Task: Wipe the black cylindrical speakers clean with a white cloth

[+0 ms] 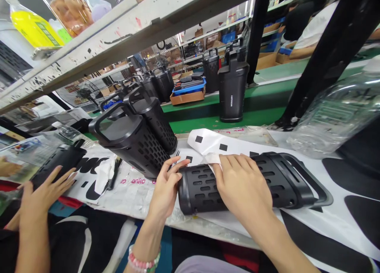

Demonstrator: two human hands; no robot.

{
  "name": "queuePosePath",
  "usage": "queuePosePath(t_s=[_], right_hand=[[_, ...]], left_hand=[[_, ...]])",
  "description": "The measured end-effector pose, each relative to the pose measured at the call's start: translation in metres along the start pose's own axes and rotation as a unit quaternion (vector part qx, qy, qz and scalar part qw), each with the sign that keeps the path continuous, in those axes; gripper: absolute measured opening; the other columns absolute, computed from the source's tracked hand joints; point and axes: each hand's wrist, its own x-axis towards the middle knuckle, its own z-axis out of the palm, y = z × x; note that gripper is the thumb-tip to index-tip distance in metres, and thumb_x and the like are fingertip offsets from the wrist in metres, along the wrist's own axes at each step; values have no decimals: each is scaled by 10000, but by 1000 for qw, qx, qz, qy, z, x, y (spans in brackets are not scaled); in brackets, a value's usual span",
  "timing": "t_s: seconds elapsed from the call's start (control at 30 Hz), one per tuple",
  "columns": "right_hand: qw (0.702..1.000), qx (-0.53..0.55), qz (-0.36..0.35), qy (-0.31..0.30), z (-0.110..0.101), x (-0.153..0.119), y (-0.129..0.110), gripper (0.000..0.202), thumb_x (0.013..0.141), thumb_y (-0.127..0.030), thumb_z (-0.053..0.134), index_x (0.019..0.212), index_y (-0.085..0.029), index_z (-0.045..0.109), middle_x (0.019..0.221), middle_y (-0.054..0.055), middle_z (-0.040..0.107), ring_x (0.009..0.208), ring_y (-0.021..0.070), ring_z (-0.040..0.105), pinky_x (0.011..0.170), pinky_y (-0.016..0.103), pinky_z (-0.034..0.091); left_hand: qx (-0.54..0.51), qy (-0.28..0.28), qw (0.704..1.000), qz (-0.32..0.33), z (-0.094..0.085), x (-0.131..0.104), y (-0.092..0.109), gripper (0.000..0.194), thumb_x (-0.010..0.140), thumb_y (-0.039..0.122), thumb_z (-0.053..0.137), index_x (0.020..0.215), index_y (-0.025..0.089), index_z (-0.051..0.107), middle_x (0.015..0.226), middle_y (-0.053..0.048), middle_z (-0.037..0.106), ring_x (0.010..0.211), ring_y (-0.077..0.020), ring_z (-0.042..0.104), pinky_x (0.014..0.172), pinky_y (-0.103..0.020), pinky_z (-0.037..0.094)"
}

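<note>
Black slotted cylinder (237, 186) lying on its side on the table (341, 221), handle end toward 3 o'clock. At far 9 o'clock, a co-worker's hand (41, 197) resting on another black casing (59, 162). Toward 10 o'clock, two upright slotted cylinders (139, 140) leaning side by side. Left hand (166, 186) at the cylinder's 9 o'clock end, fingers (178, 164) spread loosely, touching the rim, gripping nothing. Right hand (242, 184) flat on top, fingers pressing a white sticker sheet (213, 146) against the casing. Clear plastic bag (335, 110) at 2 o'clock.
</note>
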Motion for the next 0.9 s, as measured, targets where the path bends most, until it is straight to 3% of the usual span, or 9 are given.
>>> queuePosePath(t_s=[0.27, 0.5, 0.9], right_hand=[[1000, 5, 5, -12, 0, 0, -1, 278, 976, -185, 412, 889, -145, 673, 832, 103, 693, 848, 307, 626, 917, 428, 369], [1000, 8, 6, -24, -2, 0, -1, 297, 977, -175, 395, 900, -141, 680, 842, 103, 697, 855, 312, 628, 917, 427, 368], [1000, -6, 2, 8, -1, -1, -1, 277, 971, -177, 414, 872, -137, 670, 828, 113, 699, 838, 303, 633, 907, 416, 372]], left_hand=[[27, -31, 998, -47, -7, 8, 12, 499, 590, 158, 779, 1054, 185, 599, 1115, -113, 757, 877, -179, 679, 627, -223, 440], [29, -39, 997, -60, -9, 9, 16, 563, 580, 159, 789, 1099, 189, 573, 1168, -139, 737, 930, -205, 681, 633, -238, 438], [29, -43, 996, -66, -6, 9, 18, 660, 547, 143, 782, 1155, 189, 530, 1129, -156, 748, 1026, -230, 658, 668, -250, 422]])
